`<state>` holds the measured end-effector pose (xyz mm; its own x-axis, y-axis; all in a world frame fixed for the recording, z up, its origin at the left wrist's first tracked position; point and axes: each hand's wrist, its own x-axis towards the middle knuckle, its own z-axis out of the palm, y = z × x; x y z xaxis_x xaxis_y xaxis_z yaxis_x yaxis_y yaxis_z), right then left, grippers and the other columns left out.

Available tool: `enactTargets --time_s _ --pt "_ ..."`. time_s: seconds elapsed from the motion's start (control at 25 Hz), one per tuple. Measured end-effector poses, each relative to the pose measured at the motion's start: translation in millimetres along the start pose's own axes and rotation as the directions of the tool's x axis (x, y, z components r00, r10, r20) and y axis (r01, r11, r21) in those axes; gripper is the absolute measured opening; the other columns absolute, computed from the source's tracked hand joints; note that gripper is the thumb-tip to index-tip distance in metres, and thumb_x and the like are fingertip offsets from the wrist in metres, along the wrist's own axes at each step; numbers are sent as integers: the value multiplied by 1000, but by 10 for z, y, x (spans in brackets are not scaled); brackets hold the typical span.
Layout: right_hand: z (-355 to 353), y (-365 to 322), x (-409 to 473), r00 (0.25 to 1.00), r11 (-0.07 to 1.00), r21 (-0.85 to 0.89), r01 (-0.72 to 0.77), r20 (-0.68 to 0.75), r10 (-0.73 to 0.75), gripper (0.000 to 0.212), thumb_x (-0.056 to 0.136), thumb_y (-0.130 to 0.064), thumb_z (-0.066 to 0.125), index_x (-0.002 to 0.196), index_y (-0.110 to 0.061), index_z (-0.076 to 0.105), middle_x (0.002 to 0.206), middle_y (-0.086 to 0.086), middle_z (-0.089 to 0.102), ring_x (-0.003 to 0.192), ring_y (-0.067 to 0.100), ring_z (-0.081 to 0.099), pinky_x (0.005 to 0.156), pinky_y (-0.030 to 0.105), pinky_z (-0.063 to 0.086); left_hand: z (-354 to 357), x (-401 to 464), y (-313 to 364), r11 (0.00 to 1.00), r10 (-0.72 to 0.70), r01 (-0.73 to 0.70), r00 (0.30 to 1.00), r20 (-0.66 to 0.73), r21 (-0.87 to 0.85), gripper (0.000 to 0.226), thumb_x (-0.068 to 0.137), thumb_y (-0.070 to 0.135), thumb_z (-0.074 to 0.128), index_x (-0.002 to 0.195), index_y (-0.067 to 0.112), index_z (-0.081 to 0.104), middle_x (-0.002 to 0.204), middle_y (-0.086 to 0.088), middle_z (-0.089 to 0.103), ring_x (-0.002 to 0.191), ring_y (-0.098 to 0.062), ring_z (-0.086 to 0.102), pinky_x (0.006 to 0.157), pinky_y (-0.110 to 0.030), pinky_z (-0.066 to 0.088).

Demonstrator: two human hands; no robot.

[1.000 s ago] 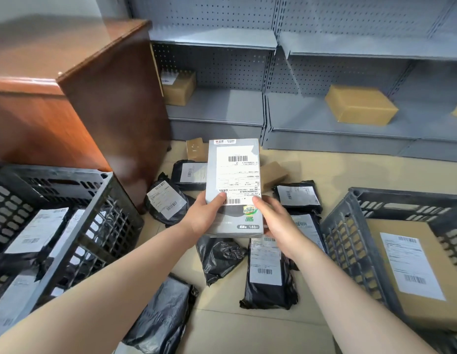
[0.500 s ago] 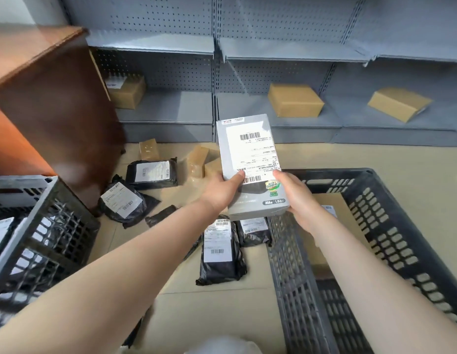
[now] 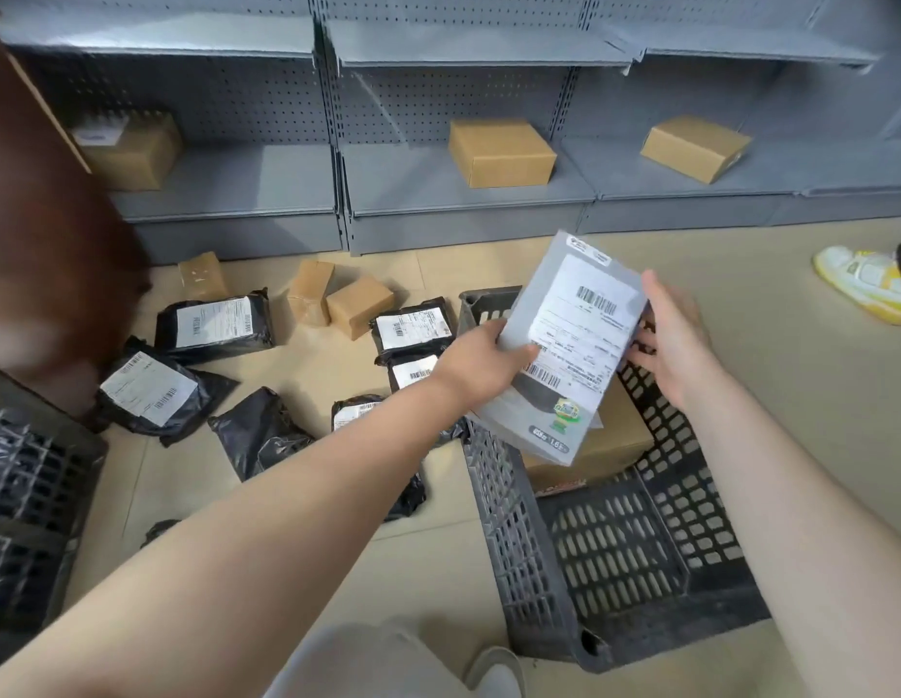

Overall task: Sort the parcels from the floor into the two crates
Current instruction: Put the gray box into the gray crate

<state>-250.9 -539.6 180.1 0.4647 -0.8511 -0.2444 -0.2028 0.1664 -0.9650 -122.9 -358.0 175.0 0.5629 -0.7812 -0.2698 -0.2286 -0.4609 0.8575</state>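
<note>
Flat grey labelled parcel point(image 3: 564, 355) tilted above right dark slotted plastic crate point(image 3: 519, 546), black labelled mailer bags point(image 3: 214, 324) scattered on floor

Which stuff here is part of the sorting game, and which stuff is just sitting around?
Part of the job:
grey box, held by the left hand, right hand open beside it
right crate
left crate
black bags and small brown boxes on the floor

Just lying about:
shelf boxes
wooden cabinet
yellow-white shoe

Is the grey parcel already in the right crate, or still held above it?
Held above it: the left hand grips the grey parcel over the right crate, right hand open beside.
</note>
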Motion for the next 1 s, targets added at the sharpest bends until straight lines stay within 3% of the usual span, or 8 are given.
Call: enactTargets --time_s 0.08,0.2,0.28,0.52,0.68,0.84,0.92,1.0 --pt "-36 44 143 994 994 -93 58 -89 -66 68 80 -62 65 134 -26 46 116 -5 66 101 15 65 82 37 53 100 33 17 997 3 -6 999 45 76 41 93 43 56 129 24 56 118 1 67 105 -22 64 95 -38 50" --pt "-75 103 294 998 952 -301 60 13 -59 51 77 -61 67 112 -25 64 107 2 72 87 19 66 67 33 48 133 106 -31 998 -57 54 996 72 40 37 90 44 58 123 27 60 113 3 69 102 -20 65 94 -38 51" --pt "-144 140 339 993 952 -304 -22 107 58 33 87 -50 67 107 -23 66 102 2 73 87 19 66 70 34 49 109 154 -90 995 -93 89 992 89 43 35 89 43 60 120 28 63 109 4 70 99 -19 66 95 -38 51" --pt "-208 368 410 965 940 -311 -140 168 199 32 88 -43 69 111 -22 69 100 4 76 100 20 68 68 38 51 27 247 -238 995 -99 98 984 146 13 34 87 45 64 119 35 62 107 9 70 100 -15 67 101 -36 48" --pt "-445 530 409 953 930 -265 -254 94 287 53 75 -50 75 115 -17 66 104 8 75 104 26 66 76 44 56 72 201 -282 994 -106 99 980 170 51 55 86 54 60 135 29 52 122 4 65 108 -18 64 101 -37 48" --pt "-839 639 327 948 930 -192 -315 -23 316 65 72 -50 76 124 -13 61 113 12 70 105 31 66 79 47 59 157 97 -262 992 -58 41 988 145 116 50 93 46 53 135 21 47 129 0 59 111 -22 60 98 -38 49" --pt "-1085 671 258 944 925 -186 -330 -66 323 67 72 -48 78 125 -11 60 115 14 70 105 32 66 80 47 59 238 40 -287 991 -29 0 978 208 134 51 94 43 51 141 24 43 140 3 53 118 -20 56 102 -35 45" --pt "-1338 733 179 936 907 -231 -353 -105 337 81 54 -51 83 122 -10 62 111 15 71 103 32 67 75 45 61 347 -27 -314 975 8 -75 953 304 207 54 96 40 50 146 27 37 149 3 46 128 -19 50 107 -32 41"
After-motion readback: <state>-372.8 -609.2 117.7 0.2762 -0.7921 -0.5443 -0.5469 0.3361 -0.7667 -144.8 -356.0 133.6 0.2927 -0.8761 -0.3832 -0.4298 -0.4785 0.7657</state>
